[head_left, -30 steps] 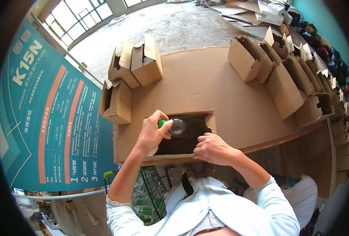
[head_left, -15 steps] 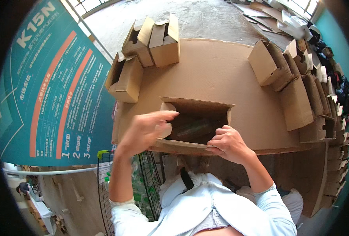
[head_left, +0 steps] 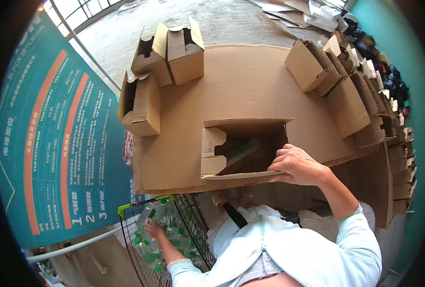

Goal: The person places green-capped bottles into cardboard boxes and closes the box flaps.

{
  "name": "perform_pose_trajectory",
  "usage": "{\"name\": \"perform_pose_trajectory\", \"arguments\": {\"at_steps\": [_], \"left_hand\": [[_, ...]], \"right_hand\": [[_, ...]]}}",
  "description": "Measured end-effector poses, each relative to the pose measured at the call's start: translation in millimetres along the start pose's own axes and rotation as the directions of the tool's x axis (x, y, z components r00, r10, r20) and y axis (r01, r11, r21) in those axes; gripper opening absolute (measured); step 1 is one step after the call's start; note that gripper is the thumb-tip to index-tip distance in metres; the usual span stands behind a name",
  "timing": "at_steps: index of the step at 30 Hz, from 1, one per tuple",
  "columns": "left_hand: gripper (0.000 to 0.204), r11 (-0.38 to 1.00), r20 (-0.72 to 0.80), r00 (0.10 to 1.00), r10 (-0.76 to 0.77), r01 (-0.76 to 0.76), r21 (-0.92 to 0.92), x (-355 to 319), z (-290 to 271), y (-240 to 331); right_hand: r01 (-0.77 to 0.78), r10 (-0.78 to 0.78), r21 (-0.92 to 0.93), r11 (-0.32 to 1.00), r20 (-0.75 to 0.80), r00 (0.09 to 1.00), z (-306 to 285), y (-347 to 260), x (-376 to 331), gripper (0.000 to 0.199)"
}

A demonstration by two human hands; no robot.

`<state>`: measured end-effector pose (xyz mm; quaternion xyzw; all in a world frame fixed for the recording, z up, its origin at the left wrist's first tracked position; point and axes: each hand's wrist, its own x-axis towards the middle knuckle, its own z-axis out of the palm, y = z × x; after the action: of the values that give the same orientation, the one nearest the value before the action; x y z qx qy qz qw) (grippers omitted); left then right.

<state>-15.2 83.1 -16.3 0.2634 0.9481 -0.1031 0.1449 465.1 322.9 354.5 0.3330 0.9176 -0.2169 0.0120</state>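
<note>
An open cardboard box (head_left: 213, 162) stands at the near edge of the cardboard-covered tabletop, its left flap upright. Inside it, in shadow, lies a clear plastic bottle (head_left: 245, 152). My right hand (head_left: 296, 165) pinches the box's near right rim, fingers over the edge. Down on the left, my left hand (head_left: 156, 230) reaches into a black wire cart (head_left: 126, 239) full of clear plastic bottles (head_left: 174, 233) with green caps. Its fingers are curled at one bottle there, partly hidden by the hand itself.
Three open cardboard boxes (head_left: 147, 103) stand at the table's (head_left: 246, 86) far left. Several more boxes (head_left: 349, 107) line its right side. A teal printed banner (head_left: 92, 158) rises on the left. Flattened cardboard and bags lie on the floor at the far right.
My left hand has left the box's left flap and moved down left into the cart of bottles. My right hand stays on the box rim. The view has shifted slightly.
</note>
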Motion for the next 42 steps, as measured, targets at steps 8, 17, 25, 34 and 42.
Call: {"name": "perform_pose_trajectory", "arguments": {"at_steps": [8, 17, 25, 34, 42], "left_hand": [[0.072, 0.956, 0.076, 0.976, 0.204, -0.182, -0.232, 22, 4, -29], [0.064, 0.208, -0.385, 0.921, -0.064, -0.365, -0.908, -17, -170, -17], [0.089, -0.651, -0.852, 0.341, 0.397, -0.549, -0.524, -146, -390, 192], [0.068, -0.088, 0.175, -0.167, 0.97, -0.917, -0.388, -216, -359, 351], [0.046, -0.111, 0.759, -0.007, 0.651, -0.99, 0.086, -191, -285, 371]], "right_hand": [[-0.042, 0.033, -0.111, 0.993, -0.087, 0.996, 15, -7, 8, 0.013], [-0.046, 0.035, -0.086, 0.995, -0.129, 0.991, 20, -5, 3, 0.009], [0.013, -0.048, -0.142, 0.99, -0.243, 0.969, 23, -7, -1, 0.007], [0.031, -0.138, -0.181, 0.983, -0.614, 0.777, 43, 0, -31, 0.011], [0.142, -0.169, -0.093, 0.986, -0.609, 0.775, 44, 14, -31, 0.013]]}}
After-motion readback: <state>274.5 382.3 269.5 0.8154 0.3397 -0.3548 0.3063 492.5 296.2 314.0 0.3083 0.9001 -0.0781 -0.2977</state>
